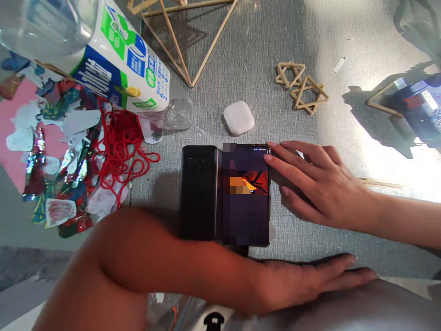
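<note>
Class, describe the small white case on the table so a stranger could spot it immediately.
Start at the phone lying in its open black cover mid-table, touched by the right hand. Just beyond its top edge sits the white case: smooth, rounded and glossy, unlike the stick stars to its right.

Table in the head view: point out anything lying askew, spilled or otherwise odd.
The plastic bottle lies on its side over a loose heap of foil scraps and tangled red string. Nothing has visibly spilled from it. The phone lies flat, with the right hand at its edge.
</note>
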`<state>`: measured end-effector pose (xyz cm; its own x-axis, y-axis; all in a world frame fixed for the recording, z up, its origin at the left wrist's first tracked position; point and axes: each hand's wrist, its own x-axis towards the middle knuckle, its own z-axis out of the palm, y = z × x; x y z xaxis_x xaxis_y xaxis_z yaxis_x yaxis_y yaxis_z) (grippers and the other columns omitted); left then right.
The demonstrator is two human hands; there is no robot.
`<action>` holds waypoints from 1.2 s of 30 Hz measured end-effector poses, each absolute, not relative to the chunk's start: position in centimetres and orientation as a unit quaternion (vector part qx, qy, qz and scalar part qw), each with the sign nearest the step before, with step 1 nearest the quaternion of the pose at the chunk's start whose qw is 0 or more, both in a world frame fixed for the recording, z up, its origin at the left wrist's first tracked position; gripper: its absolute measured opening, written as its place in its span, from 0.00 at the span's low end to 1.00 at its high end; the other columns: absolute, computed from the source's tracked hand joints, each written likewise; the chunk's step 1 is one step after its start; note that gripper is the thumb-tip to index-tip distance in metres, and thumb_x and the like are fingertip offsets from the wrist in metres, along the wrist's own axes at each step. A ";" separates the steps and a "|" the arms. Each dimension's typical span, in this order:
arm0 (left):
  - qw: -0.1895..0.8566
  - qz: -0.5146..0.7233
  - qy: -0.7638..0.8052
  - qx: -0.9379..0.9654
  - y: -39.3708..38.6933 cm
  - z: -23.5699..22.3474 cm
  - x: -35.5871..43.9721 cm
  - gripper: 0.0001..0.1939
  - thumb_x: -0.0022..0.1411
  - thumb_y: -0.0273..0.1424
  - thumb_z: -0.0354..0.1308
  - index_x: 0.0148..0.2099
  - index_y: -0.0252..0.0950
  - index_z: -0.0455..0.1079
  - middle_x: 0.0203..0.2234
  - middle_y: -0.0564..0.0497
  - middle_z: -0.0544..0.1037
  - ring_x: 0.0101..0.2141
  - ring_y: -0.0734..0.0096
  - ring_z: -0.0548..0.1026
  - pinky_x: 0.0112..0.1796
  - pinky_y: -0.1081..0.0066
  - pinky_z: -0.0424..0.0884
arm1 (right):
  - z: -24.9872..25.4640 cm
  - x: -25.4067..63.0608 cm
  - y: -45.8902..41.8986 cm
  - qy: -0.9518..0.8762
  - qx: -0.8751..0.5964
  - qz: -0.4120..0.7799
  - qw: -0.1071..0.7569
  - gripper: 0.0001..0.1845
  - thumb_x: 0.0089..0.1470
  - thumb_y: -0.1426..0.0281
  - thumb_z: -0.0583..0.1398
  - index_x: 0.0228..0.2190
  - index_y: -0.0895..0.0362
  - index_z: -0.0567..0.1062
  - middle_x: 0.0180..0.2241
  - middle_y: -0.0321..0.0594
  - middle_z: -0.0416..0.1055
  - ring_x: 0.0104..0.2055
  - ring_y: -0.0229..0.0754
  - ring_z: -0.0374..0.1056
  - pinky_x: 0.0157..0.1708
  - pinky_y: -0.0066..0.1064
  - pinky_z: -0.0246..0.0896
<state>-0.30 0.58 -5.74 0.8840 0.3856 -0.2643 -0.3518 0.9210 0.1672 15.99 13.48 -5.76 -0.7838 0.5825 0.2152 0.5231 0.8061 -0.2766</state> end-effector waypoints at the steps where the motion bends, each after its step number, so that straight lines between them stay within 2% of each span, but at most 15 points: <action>1: 0.966 0.202 0.142 0.075 0.5 -5.8 -0.3 0.33 0.50 0.26 0.54 0.54 0.62 0.79 0.60 0.76 0.78 0.73 0.74 0.65 0.80 0.64 0.41 | -5.8 16.0 13.5 -0.939 -0.294 0.101 0.146 0.33 0.73 0.67 0.55 0.73 0.63 0.62 0.76 0.51 0.62 0.71 0.61 0.64 0.58 0.51 0.64; 4: 0.968 0.204 0.133 0.062 0.5 -5.8 -0.4 0.31 0.54 0.27 0.53 0.55 0.59 0.79 0.62 0.73 0.78 0.74 0.72 0.64 0.80 0.63 0.39 | -5.8 16.0 13.4 -0.939 -0.295 0.101 0.146 0.33 0.72 0.67 0.55 0.74 0.63 0.62 0.76 0.51 0.62 0.72 0.62 0.64 0.59 0.52 0.64; 7: 0.970 0.125 0.150 -0.143 0.6 -5.6 -0.4 0.29 0.58 0.23 0.45 0.51 0.45 0.83 0.64 0.60 0.81 0.73 0.80 0.65 0.74 0.72 0.58 | -5.8 16.0 13.4 -0.938 -0.296 0.105 0.147 0.34 0.72 0.67 0.55 0.74 0.63 0.62 0.76 0.51 0.62 0.72 0.62 0.63 0.59 0.53 0.64; 9: 0.953 0.101 0.183 -0.217 0.5 -5.5 -0.3 0.30 0.54 0.21 0.45 0.46 0.47 0.84 0.61 0.56 0.84 0.73 0.76 0.65 0.68 0.69 0.70 | -5.8 16.0 13.4 -0.938 -0.296 0.105 0.148 0.34 0.72 0.67 0.55 0.74 0.63 0.62 0.76 0.51 0.62 0.72 0.62 0.64 0.59 0.53 0.65; 10: 0.957 0.105 0.194 -0.189 0.5 -5.5 -0.3 0.29 0.52 0.21 0.47 0.44 0.50 0.85 0.58 0.55 0.86 0.74 0.72 0.65 0.69 0.63 0.71 | -5.8 16.0 13.4 -0.938 -0.296 0.106 0.148 0.34 0.72 0.67 0.55 0.74 0.63 0.62 0.76 0.51 0.62 0.72 0.62 0.64 0.59 0.53 0.65; 12: 0.963 0.191 0.184 -0.043 0.3 -5.5 -0.3 0.31 0.48 0.24 0.54 0.49 0.56 0.83 0.59 0.61 0.84 0.73 0.60 0.67 0.78 0.53 0.56 | -5.8 16.0 13.4 -0.937 -0.297 0.107 0.147 0.34 0.72 0.67 0.56 0.74 0.62 0.61 0.76 0.51 0.62 0.72 0.62 0.64 0.58 0.53 0.65; 14: 0.956 0.239 0.157 0.058 0.2 -5.6 -0.4 0.34 0.45 0.26 0.57 0.52 0.59 0.81 0.61 0.65 0.81 0.72 0.55 0.68 0.81 0.52 0.42 | -5.8 16.0 13.4 -0.937 -0.298 0.109 0.148 0.35 0.72 0.67 0.56 0.75 0.61 0.60 0.76 0.51 0.62 0.72 0.62 0.64 0.58 0.54 0.66; 15: 0.958 0.235 0.156 0.056 0.2 -5.6 -0.3 0.33 0.44 0.26 0.57 0.51 0.59 0.82 0.60 0.65 0.82 0.72 0.55 0.68 0.81 0.53 0.41 | -5.8 16.0 13.4 -0.937 -0.298 0.110 0.148 0.35 0.72 0.67 0.56 0.75 0.61 0.60 0.76 0.51 0.62 0.72 0.62 0.64 0.58 0.54 0.66; 18: 0.951 0.129 0.194 -0.203 0.7 -5.4 -0.2 0.31 0.47 0.23 0.53 0.48 0.54 0.84 0.56 0.55 0.87 0.72 0.63 0.68 0.73 0.55 0.66 | -5.8 16.0 13.4 -0.936 -0.298 0.113 0.151 0.36 0.71 0.68 0.56 0.75 0.61 0.60 0.76 0.51 0.62 0.72 0.62 0.63 0.59 0.54 0.65; 20: 0.883 0.053 0.198 -0.422 1.0 -5.3 -0.2 0.37 0.52 0.21 0.46 0.61 0.42 0.78 0.61 0.45 0.83 0.72 0.67 0.69 0.59 0.66 0.81 | -5.9 16.0 13.3 -0.935 -0.300 0.114 0.150 0.35 0.72 0.68 0.56 0.75 0.61 0.60 0.76 0.51 0.62 0.72 0.62 0.63 0.59 0.54 0.65; 21: 0.828 0.041 0.181 -0.529 1.0 -5.4 -0.2 0.41 0.55 0.20 0.41 0.70 0.36 0.68 0.68 0.41 0.78 0.72 0.66 0.67 0.56 0.69 0.82 | -5.9 16.0 13.3 -0.935 -0.300 0.115 0.151 0.35 0.72 0.67 0.56 0.75 0.61 0.61 0.76 0.51 0.62 0.72 0.62 0.63 0.59 0.53 0.65; 22: 0.764 0.042 0.156 -0.625 1.0 -5.4 -0.2 0.44 0.57 0.21 0.37 0.76 0.32 0.56 0.75 0.40 0.69 0.74 0.65 0.64 0.57 0.68 0.82 | -5.9 16.0 13.3 -0.934 -0.301 0.116 0.151 0.34 0.72 0.67 0.56 0.74 0.61 0.61 0.76 0.51 0.62 0.72 0.62 0.64 0.59 0.53 0.65; 24: 0.575 0.061 0.079 -0.812 0.9 -5.6 -0.3 0.46 0.60 0.22 0.31 0.81 0.34 0.40 0.82 0.46 0.52 0.78 0.62 0.52 0.69 0.55 0.74 | -5.9 16.0 13.3 -0.933 -0.302 0.118 0.152 0.35 0.72 0.67 0.56 0.75 0.61 0.61 0.76 0.50 0.62 0.72 0.62 0.64 0.59 0.53 0.65; 27: 0.371 0.060 0.005 -0.927 0.3 -6.1 -0.6 0.44 0.63 0.27 0.30 0.82 0.41 0.38 0.84 0.54 0.44 0.81 0.65 0.42 0.78 0.44 0.56 | -5.9 15.9 13.3 -0.932 -0.305 0.121 0.154 0.36 0.72 0.67 0.56 0.76 0.58 0.59 0.76 0.49 0.61 0.72 0.61 0.64 0.59 0.53 0.64; 36: 0.367 0.068 -0.010 -0.928 -0.1 -6.4 -0.6 0.44 0.63 0.29 0.30 0.82 0.41 0.38 0.84 0.53 0.42 0.82 0.68 0.39 0.79 0.44 0.52 | -5.9 16.0 13.4 -0.936 -0.297 0.113 0.153 0.36 0.72 0.67 0.56 0.76 0.60 0.59 0.76 0.51 0.62 0.72 0.62 0.63 0.59 0.53 0.65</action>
<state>-0.60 -0.14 -6.38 0.9906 0.0682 -0.1184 -0.0314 -0.7300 -0.6828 15.98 13.38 -5.89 -0.7770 0.5902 0.2188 0.5213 0.7982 -0.3018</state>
